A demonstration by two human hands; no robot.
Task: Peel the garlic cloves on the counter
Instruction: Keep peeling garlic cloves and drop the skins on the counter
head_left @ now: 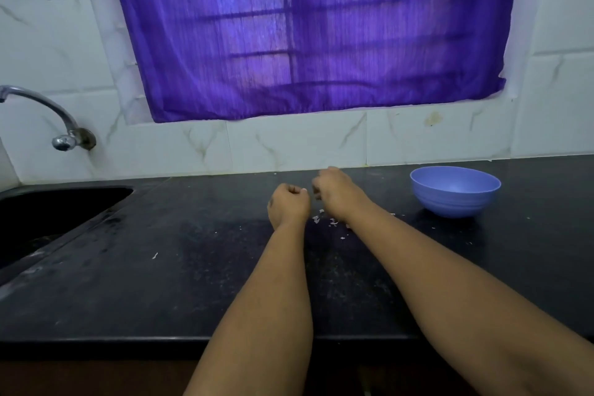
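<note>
A blue bowl [455, 190] stands right of both hands, the sink [58, 212] far left. Left hand [289, 204] and right hand [334, 191] curl (contents unclear); peel scraps [324, 219] litter the worktop [193, 267] beneath.

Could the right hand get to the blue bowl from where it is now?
Probably yes. The right hand hangs over the counter just left of the blue bowl, with only bare counter and small peel scraps between them. Whether its curled fingers hold anything cannot be told.
</note>
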